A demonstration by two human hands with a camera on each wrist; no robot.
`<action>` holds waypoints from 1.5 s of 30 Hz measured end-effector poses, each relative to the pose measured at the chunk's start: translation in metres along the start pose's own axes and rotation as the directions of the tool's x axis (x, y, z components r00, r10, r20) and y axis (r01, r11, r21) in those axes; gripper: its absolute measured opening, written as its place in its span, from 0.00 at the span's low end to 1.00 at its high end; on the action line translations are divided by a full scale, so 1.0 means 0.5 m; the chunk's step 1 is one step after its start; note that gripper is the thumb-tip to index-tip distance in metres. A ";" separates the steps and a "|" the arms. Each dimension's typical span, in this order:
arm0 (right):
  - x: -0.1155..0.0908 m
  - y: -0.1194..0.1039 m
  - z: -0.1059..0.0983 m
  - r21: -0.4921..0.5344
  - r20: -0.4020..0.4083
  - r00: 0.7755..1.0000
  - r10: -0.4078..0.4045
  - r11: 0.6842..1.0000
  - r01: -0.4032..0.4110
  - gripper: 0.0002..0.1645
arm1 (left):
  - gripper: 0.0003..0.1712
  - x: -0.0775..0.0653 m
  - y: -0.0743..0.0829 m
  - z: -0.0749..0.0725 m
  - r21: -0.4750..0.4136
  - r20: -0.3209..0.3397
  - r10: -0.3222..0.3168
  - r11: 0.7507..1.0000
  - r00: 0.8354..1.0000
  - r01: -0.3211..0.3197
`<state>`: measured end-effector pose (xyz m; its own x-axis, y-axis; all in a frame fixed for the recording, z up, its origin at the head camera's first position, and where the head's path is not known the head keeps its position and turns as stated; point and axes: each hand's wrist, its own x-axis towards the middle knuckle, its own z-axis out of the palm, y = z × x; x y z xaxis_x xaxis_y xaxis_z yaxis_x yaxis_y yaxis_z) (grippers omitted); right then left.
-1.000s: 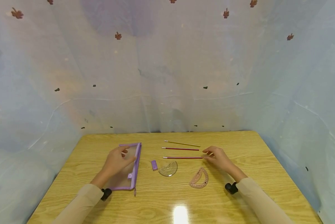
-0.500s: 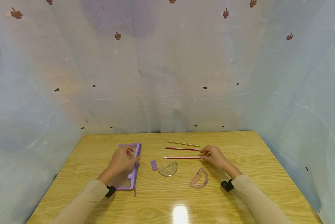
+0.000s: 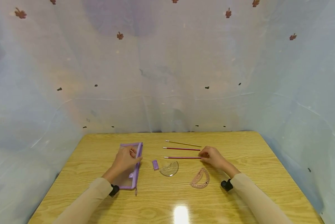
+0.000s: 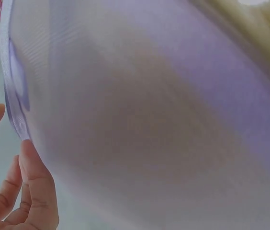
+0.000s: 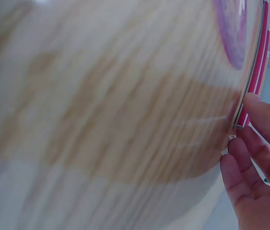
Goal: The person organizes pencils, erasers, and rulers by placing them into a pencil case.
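My left hand (image 3: 125, 160) is over the purple mesh pencil case (image 3: 122, 182), its thumb and forefinger apart near the zipped edge; the left wrist view shows a fingertip at the rim of the case (image 4: 140, 124). At the sharpened end of the nearest red pencil (image 3: 181, 157) is my right hand (image 3: 215, 158). Its thumb and forefinger stand on either side of the pencil with a gap between them; the right wrist view has the thumb against the red pencils (image 5: 255, 79). Beyond lie another red pencil (image 3: 181, 149) and a yellow pencil (image 3: 184, 143).
Between the case and the pencils' near side lie a purple eraser (image 3: 155, 165) and a clear protractor (image 3: 169, 169). A pink protractor (image 3: 200, 178) is nearer, below the right hand. A patterned curtain (image 3: 167, 77) hangs behind the wooden table (image 3: 212, 205).
My left hand has moved right, toward the zipped edge of the case. The right hand has shifted slightly left, its forefinger lower toward the nearest pencil. The pencils stay in place.
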<state>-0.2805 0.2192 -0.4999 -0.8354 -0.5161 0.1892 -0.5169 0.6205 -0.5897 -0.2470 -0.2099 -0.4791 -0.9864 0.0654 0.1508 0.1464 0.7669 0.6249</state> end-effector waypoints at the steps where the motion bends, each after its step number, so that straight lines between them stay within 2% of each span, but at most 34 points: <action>1: 0.000 0.001 0.000 -0.001 0.005 1.000 0.000 1.000 0.000 0.11 | 0.18 0.001 -0.001 0.002 -0.004 0.000 0.004 1.000 1.000 -0.004; 10: 0.003 0.014 0.007 0.011 0.004 1.000 -0.009 1.000 0.009 0.08 | 0.18 0.005 -0.003 0.017 0.004 -0.011 0.027 1.000 1.000 -0.027; 18: 0.001 0.021 0.018 0.064 -0.039 0.999 -0.013 0.998 0.016 0.04 | 0.16 0.007 -0.005 0.022 -0.003 -0.004 0.001 1.000 1.000 -0.001; 30: 0.004 0.024 0.019 0.086 -0.044 0.999 -0.028 0.996 0.031 0.03 | 0.14 0.010 -0.009 0.027 -0.001 -0.056 0.054 0.999 0.997 -0.054; 36: 0.003 0.023 0.017 0.070 -0.036 0.999 -0.011 0.997 0.013 0.03 | 0.13 0.010 -0.010 0.029 0.005 -0.063 0.056 0.998 0.996 -0.056; 45: 0.002 0.015 0.006 0.059 -0.011 0.997 0.076 0.995 -0.075 0.03 | 0.11 0.010 -0.006 0.026 -0.015 -0.074 0.032 0.999 0.997 -0.033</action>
<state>-0.2845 0.2219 -0.5066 -0.8742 -0.4610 0.1524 -0.4407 0.6217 -0.6475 -0.2531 -0.2035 -0.4901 -0.9729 0.0426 0.2273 0.1805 0.7543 0.6313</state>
